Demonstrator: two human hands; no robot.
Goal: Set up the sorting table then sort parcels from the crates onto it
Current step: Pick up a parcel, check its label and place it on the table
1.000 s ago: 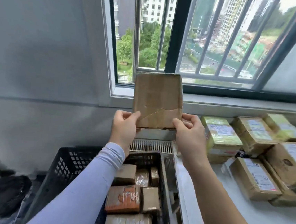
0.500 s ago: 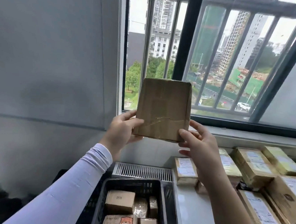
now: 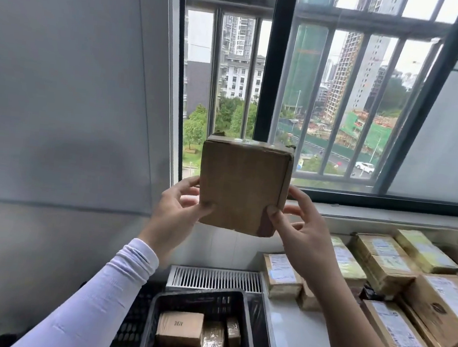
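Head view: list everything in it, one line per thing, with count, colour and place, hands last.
Held parcel: one, brown cardboard, raised in front of the window.
Crate: one, black plastic, bottom centre, beside the table.
Parcels in crate: at least five showing, brown and tan, some taped.
Table: one, white, lower right.
Parcels on table: about ten, brown with white labels, some yellow-green, in rows.
Vent grille: one, white, behind the crate.
Window: one, dark frame with grey bars, buildings and trees outside.
Left hand: holds the parcel's lower left edge; white sleeve.
Right hand: holds the parcel's lower right corner; bare arm.
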